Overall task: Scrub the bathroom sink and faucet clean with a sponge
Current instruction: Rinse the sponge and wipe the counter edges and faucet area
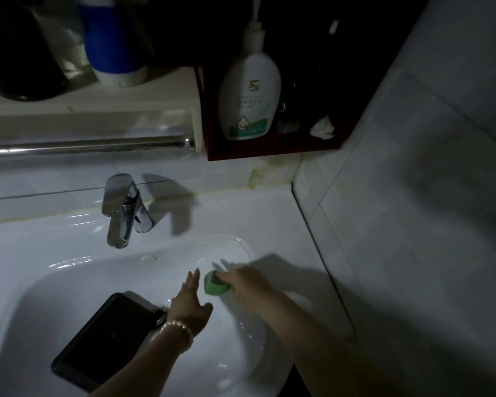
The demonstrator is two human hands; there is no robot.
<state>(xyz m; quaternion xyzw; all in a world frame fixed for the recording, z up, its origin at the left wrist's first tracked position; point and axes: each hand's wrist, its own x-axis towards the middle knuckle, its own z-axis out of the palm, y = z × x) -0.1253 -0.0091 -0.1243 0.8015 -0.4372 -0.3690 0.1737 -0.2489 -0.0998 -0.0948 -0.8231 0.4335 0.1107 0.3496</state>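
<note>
Dim bathroom, white sink [69, 233]: we judge scrubbing barely begun, our right hand [245, 285] clutching the green sponge [214, 286] against the basin's right wall, left hand [188, 300] flat-fingered beside it, faucet [123, 210] untouched.

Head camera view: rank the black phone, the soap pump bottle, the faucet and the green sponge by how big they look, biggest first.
1. Black phone, though nearness to the camera may inflate it.
2. Soap pump bottle, close behind it.
3. Faucet.
4. Green sponge, partly hidden in the right hand.

phone [105, 340] in sink [55, 233], faucet [123, 210] behind it
</note>
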